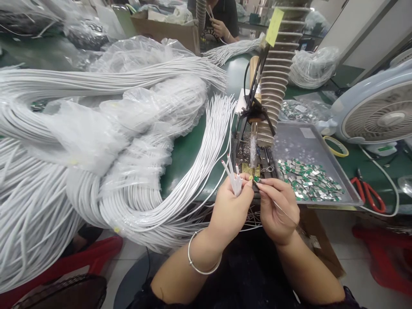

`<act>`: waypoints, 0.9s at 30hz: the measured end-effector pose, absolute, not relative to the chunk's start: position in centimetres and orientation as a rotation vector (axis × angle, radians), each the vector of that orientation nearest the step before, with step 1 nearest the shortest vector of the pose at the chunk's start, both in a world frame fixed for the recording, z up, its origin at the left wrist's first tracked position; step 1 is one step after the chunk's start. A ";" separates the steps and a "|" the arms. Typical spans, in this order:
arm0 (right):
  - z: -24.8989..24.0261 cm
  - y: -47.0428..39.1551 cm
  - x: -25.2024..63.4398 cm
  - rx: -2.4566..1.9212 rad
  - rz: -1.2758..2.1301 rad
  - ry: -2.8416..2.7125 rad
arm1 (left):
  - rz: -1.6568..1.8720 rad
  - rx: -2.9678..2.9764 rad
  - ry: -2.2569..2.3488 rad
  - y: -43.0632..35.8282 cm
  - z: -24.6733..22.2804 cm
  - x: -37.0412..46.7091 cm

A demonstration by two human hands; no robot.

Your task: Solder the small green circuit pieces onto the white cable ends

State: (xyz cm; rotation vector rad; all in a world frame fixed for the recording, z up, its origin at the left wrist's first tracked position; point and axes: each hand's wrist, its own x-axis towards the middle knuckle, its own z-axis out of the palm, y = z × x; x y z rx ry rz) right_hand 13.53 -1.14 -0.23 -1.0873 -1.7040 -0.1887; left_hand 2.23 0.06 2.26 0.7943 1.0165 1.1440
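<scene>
The left grip (229, 212) is pinching white cables (236, 184); the right grip (278, 223) is pinching a thin wire (287, 215); a green board (256, 179) is sitting between both sets of fingertips, its holder unclear; the soldering iron (253, 148) is pointing down just above; joining seems to be happening, calling for steady alignment.

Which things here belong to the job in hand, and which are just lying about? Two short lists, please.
Apparently in the job:
- white cables in the left hand
- thin wire in the right hand
- green board
- soldering iron
- loose boards

Apparently lying about:
- fan
- yellow ring
- red-handled pliers
- cardboard box
</scene>
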 end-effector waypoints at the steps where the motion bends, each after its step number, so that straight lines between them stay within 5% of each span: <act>1: -0.3 -1.1 13.5 -1.087 -0.189 -1.706 | 1.144 0.794 1.018 0.1 2.2 2.2; 27: 0.0 -0.9 13.5 -1.067 -0.188 -1.705 | 1.124 0.805 1.003 0.2 2.4 2.2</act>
